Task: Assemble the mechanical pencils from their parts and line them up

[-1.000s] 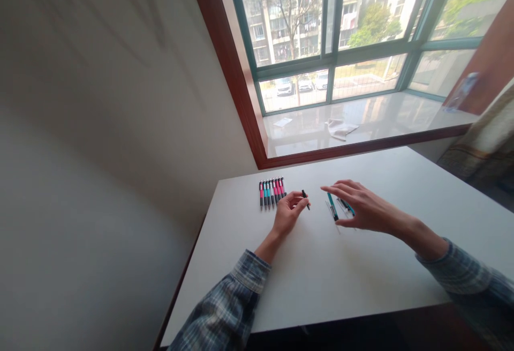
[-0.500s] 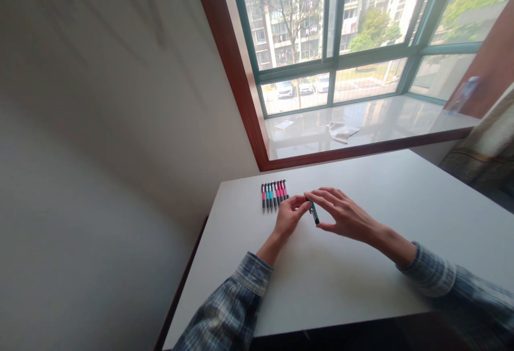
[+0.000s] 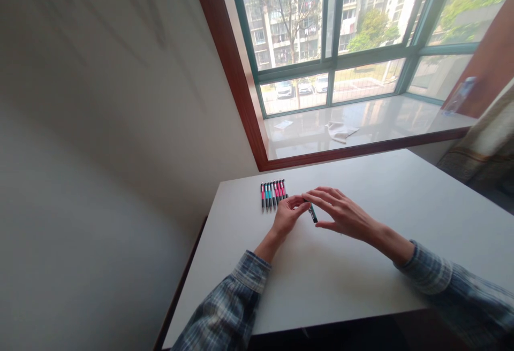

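A pen point(image 3: 312, 213) with a dark teal barrel and a clip is held above the desk, tilted, its clip end toward me. My left hand point(image 3: 285, 215) pinches its far part between thumb and fingers, which hide that part. My right hand point(image 3: 341, 212) spans the same pen lengthwise: the index fingertip is at the far end and the thumb tip at the near end, with the other fingers stretched out. Just beyond my left hand lies a row of pens point(image 3: 269, 197), pink, teal and whitish with black grips, side by side; my left hand partly covers the right end.
The white desk point(image 3: 341, 281) meets a wall point(image 3: 160, 180) on the left. Behind it, a windowsill point(image 3: 305, 145) in a red-brown frame point(image 3: 263, 163) bears a crumpled white cloth point(image 3: 340, 131), a paper point(image 3: 284, 124) and a clear bottle point(image 3: 460, 97). A curtain point(image 3: 477, 147) hangs at right.
The view has shifted very slightly. The held pen's near end now shows a little nearer the right thumb tip and slightly less of it is visible; both hands keep their places.
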Motion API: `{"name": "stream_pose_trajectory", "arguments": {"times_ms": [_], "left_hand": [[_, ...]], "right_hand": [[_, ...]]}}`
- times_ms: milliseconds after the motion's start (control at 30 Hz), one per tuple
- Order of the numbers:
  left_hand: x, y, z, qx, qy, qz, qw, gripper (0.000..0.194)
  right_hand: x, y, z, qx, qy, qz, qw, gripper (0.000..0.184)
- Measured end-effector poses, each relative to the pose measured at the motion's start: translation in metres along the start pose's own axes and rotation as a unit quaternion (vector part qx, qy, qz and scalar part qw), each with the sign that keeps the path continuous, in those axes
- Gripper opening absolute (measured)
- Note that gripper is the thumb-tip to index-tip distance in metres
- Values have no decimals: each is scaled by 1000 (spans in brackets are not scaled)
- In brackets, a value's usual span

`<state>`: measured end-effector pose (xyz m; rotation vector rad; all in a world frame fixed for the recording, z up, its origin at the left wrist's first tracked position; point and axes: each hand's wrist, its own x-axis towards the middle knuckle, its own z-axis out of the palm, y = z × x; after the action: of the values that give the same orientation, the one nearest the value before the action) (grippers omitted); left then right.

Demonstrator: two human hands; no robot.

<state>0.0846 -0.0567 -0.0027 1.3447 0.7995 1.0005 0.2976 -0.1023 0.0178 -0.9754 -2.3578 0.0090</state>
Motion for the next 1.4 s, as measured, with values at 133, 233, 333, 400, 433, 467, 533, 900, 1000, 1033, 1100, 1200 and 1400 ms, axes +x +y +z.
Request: {"name": "stream_pose_trajectory", "arguments": {"times_ms": [133, 233, 333, 400, 433, 467, 533, 900, 1000, 1033, 1100, 1200, 1400], "left_hand": [[0, -8, -8, 2, 31, 2, 1000, 35], [-1, -11, -11, -17, 29, -1, 999, 35], [-1, -11, -11, -34, 30, -2, 999, 36], [-1, -11, -10, -37, 33, -1, 999, 37], [0, -11, -10, -36, 34, 0, 999, 38], [0, -11, -9, -34, 34, 1, 999, 38], [0, -11, -9, -27, 33, 1, 999, 39], [-1, -13, -8, 5, 41, -7, 999, 36], [-1, -13, -8, 14, 38, -10, 999, 37], [-1, -13, -8, 16, 38, -11, 999, 37], [-1, -12, -8, 16, 35, -12, 999, 37], [-1, -12, -7, 17, 31, -8, 999, 36], [0, -11, -6, 25, 23, -8, 999, 33]], "right_hand": [[-6, 23, -12, 1, 46, 39, 998, 59], [-18, 45, -19, 9, 14, 64, 998, 19], [-31, 56, -20, 40, -67, 78, 994, 14], [-37, 57, -17, 61, -104, 84, 989, 17], [-39, 55, -15, 69, -112, 86, 988, 18], [-40, 53, -12, 77, -114, 87, 987, 19], [-40, 48, -7, 90, -112, 85, 986, 19], [9, 39, -16, 139, 39, 139, 980, 25], [21, 42, -7, 175, 102, 160, 966, 28], [23, 44, -3, 183, 119, 165, 962, 29], [22, 47, 7, 191, 137, 176, 956, 28], [16, 50, 17, 174, 126, 180, 960, 26], [11, 40, 23, 160, 91, 146, 972, 21]]}}
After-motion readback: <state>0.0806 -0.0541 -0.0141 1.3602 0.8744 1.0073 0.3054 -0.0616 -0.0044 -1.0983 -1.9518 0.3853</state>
